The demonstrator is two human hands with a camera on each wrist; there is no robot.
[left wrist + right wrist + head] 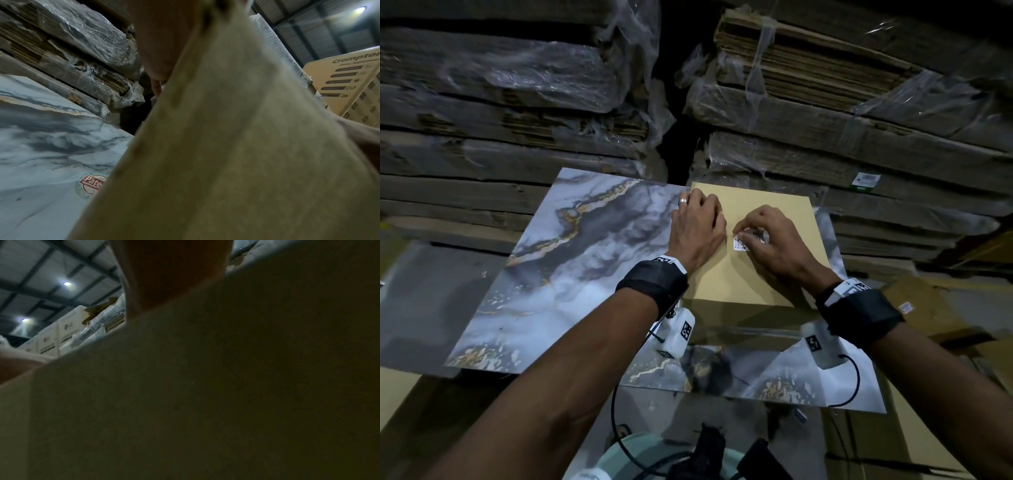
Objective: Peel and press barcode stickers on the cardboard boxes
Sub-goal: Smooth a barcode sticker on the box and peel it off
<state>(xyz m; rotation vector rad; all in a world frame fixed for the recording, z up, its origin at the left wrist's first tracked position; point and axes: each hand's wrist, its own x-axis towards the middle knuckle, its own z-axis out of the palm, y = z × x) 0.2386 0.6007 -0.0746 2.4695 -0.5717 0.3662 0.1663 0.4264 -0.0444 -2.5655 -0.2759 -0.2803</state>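
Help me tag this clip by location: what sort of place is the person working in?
Most likely a warehouse or storeroom. Bundles of flattened cardboard in plastic wrap are stacked high behind the work surface, printed appliance cartons stand nearby, and a metal roof with ceiling lamps shows overhead.

Dim warehouse — stacks of flattened cardboard (859, 113) wrapped in plastic film behind marble-patterned slab (571, 274). Corrugated metal roof (41, 272) overhead, round ceiling lamps (66, 283) lit — printed cartons (349, 81) stacked beyond.
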